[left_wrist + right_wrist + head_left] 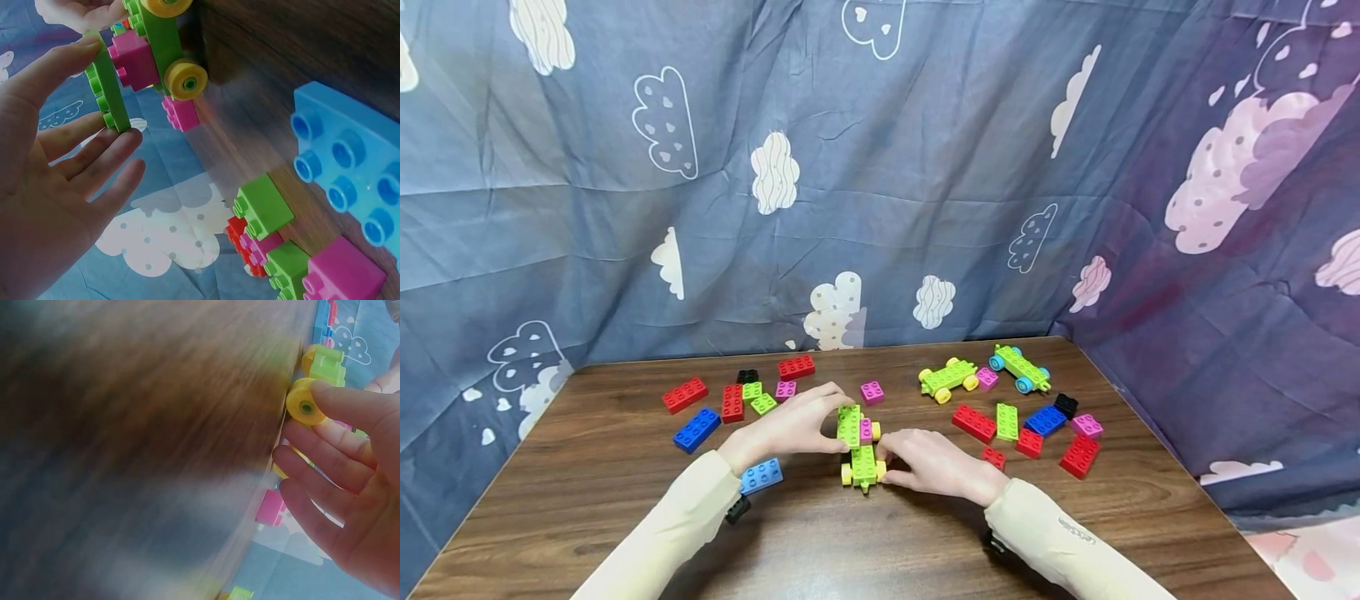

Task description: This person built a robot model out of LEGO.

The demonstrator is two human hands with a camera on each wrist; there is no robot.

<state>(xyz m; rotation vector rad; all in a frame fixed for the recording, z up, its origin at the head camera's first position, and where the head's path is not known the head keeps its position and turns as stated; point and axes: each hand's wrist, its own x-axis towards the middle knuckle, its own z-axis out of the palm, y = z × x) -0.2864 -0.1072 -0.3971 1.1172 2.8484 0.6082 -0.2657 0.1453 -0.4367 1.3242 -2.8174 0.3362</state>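
Note:
A green wheeled car [862, 468] with yellow wheels stands at the middle of the wooden table [625, 517]. A pink brick [867, 429] sits on its far end. My left hand [835, 423] pinches a green brick [848, 422] between thumb and fingers and holds it against the pink brick [134, 59]. In the left wrist view the green brick [106, 90] stands on edge beside the car's yellow wheel [185, 79]. My right hand [887, 467] grips the car from the right. Its fingers [337, 403] lie over a yellow wheel [303, 403].
Loose red [685, 394], blue [697, 430], green and pink bricks lie at the back left. A light blue brick [762, 476] lies by my left wrist. Two more wheeled cars [949, 378] [1019, 368] and several bricks lie at the right. A cloud-printed cloth [880, 167] hangs behind.

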